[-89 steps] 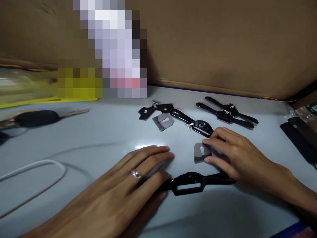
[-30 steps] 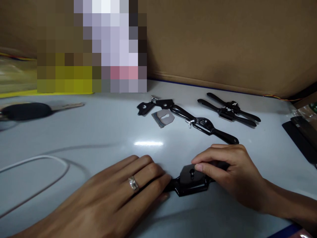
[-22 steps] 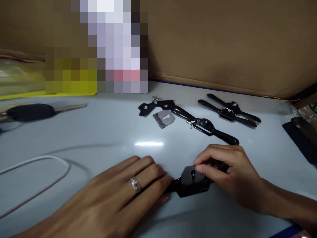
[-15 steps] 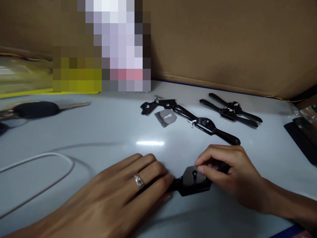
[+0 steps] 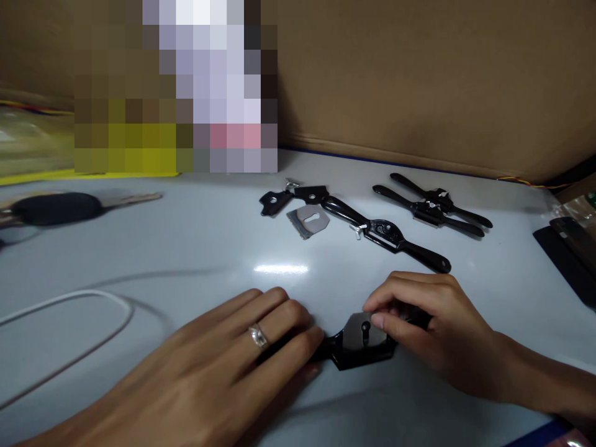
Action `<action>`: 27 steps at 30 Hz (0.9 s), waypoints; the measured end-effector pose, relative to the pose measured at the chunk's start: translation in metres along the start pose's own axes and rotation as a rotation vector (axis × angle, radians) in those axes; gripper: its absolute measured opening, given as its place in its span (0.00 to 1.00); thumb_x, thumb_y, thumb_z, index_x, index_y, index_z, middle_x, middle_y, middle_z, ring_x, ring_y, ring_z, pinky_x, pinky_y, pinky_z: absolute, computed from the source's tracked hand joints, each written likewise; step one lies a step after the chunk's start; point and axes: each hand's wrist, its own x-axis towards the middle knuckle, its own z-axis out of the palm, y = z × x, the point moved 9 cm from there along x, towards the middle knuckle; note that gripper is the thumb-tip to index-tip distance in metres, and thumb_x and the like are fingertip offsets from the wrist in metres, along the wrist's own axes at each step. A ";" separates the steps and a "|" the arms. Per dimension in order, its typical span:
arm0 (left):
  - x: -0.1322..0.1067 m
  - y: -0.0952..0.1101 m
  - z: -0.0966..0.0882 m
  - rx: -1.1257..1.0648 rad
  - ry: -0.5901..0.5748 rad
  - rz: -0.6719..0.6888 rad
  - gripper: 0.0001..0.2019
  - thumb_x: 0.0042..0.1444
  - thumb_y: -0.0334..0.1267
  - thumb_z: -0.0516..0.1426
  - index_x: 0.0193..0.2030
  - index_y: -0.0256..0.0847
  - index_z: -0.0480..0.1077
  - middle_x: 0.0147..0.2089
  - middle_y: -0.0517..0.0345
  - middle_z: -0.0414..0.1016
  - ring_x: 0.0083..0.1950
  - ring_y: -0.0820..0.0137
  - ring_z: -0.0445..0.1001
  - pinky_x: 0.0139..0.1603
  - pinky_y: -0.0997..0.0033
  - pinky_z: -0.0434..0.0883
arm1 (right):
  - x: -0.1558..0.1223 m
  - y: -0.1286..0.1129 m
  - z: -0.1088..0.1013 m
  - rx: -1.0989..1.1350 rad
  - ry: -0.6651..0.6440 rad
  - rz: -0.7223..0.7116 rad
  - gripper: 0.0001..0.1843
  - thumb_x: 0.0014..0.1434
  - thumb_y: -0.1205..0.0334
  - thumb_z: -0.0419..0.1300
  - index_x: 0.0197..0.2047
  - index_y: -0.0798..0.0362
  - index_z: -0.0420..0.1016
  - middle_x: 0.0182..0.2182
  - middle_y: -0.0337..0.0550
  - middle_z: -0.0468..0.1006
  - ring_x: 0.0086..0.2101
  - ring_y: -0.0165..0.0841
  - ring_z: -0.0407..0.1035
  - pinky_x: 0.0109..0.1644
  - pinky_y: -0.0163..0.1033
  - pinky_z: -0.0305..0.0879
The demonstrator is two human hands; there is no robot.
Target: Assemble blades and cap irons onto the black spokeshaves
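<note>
A black spokeshave body [image 5: 364, 361] lies on the table in front of me, with a grey metal blade [image 5: 352, 332] seated on it. The head of a black screw shows through the slot in the blade. My left hand [image 5: 242, 366], wearing a ring, is closed around the left handle, which it mostly hides. At the blade's upper right corner, my right hand [image 5: 428, 335] pinches with thumb and index finger; its other fingers curl over the right handle. Behind them lie a loose blade [image 5: 308, 221], a second spokeshave body [image 5: 385, 234] and a small wing screw [image 5: 358, 231].
Two black cap plates [image 5: 311, 195] [image 5: 274, 202] lie beyond the loose blade. Two spokeshaves with blades fitted [image 5: 428, 213] [image 5: 468, 218] rest at the back right. A key [image 5: 58, 208] and white cable [image 5: 93, 292] are on the left. Cardboard [image 5: 419, 81] stands behind; a dark flat object [image 5: 565, 261] sits right.
The view has shifted slightly. My right hand still pinches the blade corner, and a bit more of the spokeshave body shows below the blade. My left hand keeps its hold.
</note>
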 end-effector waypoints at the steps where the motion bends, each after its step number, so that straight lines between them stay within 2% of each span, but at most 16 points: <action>1: 0.002 0.001 0.000 0.002 0.003 0.004 0.14 0.89 0.27 0.55 0.62 0.44 0.82 0.49 0.54 0.86 0.44 0.60 0.83 0.46 0.55 0.79 | -0.001 -0.001 0.000 -0.002 0.003 -0.012 0.11 0.74 0.72 0.69 0.43 0.47 0.89 0.38 0.38 0.92 0.37 0.34 0.84 0.43 0.37 0.78; 5: 0.006 0.002 0.001 0.028 0.004 0.011 0.13 0.89 0.29 0.55 0.62 0.45 0.82 0.48 0.55 0.86 0.44 0.60 0.82 0.46 0.56 0.80 | -0.002 -0.002 0.000 -0.009 -0.007 -0.037 0.11 0.75 0.72 0.67 0.43 0.48 0.89 0.38 0.39 0.91 0.37 0.34 0.84 0.43 0.37 0.78; 10: -0.001 -0.001 0.002 0.008 0.008 -0.006 0.14 0.84 0.27 0.58 0.63 0.45 0.84 0.50 0.54 0.86 0.45 0.59 0.84 0.47 0.57 0.81 | -0.001 -0.001 0.000 -0.010 -0.015 -0.017 0.11 0.74 0.71 0.67 0.43 0.47 0.89 0.38 0.39 0.91 0.37 0.35 0.84 0.43 0.38 0.79; 13: -0.002 -0.002 0.001 0.011 0.013 -0.010 0.14 0.85 0.28 0.59 0.63 0.45 0.84 0.49 0.54 0.86 0.45 0.59 0.84 0.47 0.57 0.81 | -0.002 -0.005 -0.001 -0.022 -0.012 -0.040 0.10 0.76 0.69 0.68 0.44 0.47 0.90 0.38 0.40 0.92 0.37 0.35 0.84 0.44 0.39 0.81; 15: -0.001 -0.001 0.001 0.008 0.007 -0.001 0.14 0.87 0.27 0.58 0.64 0.45 0.84 0.49 0.54 0.86 0.45 0.59 0.84 0.47 0.57 0.81 | -0.002 -0.009 -0.008 -0.065 0.039 -0.066 0.10 0.78 0.67 0.69 0.45 0.46 0.91 0.39 0.41 0.93 0.37 0.36 0.85 0.42 0.39 0.82; 17: 0.001 0.001 -0.001 0.015 0.012 0.008 0.14 0.88 0.27 0.57 0.65 0.44 0.84 0.50 0.54 0.86 0.46 0.60 0.85 0.49 0.57 0.82 | -0.003 -0.016 -0.021 -0.162 0.146 -0.120 0.12 0.81 0.67 0.67 0.46 0.46 0.91 0.39 0.41 0.94 0.37 0.37 0.87 0.41 0.40 0.82; 21: 0.001 0.002 -0.002 0.043 0.015 0.011 0.15 0.90 0.29 0.55 0.66 0.44 0.84 0.51 0.54 0.87 0.48 0.58 0.86 0.54 0.55 0.84 | -0.005 -0.033 -0.047 -0.425 0.366 -0.336 0.18 0.84 0.72 0.63 0.48 0.45 0.92 0.40 0.44 0.95 0.38 0.40 0.88 0.47 0.46 0.85; 24: 0.000 0.002 0.001 0.043 0.009 0.011 0.16 0.92 0.30 0.54 0.65 0.43 0.85 0.49 0.53 0.86 0.47 0.58 0.85 0.52 0.56 0.83 | -0.001 -0.028 -0.052 -0.550 0.364 -0.387 0.19 0.86 0.70 0.61 0.58 0.44 0.94 0.47 0.49 0.98 0.45 0.47 0.90 0.55 0.55 0.88; 27: 0.005 0.003 0.001 0.062 0.007 0.019 0.16 0.94 0.32 0.52 0.65 0.44 0.84 0.47 0.54 0.85 0.47 0.59 0.85 0.53 0.56 0.82 | 0.007 -0.012 -0.045 -0.591 0.225 -0.348 0.22 0.90 0.65 0.59 0.76 0.47 0.89 0.65 0.56 0.97 0.66 0.54 0.89 0.71 0.65 0.88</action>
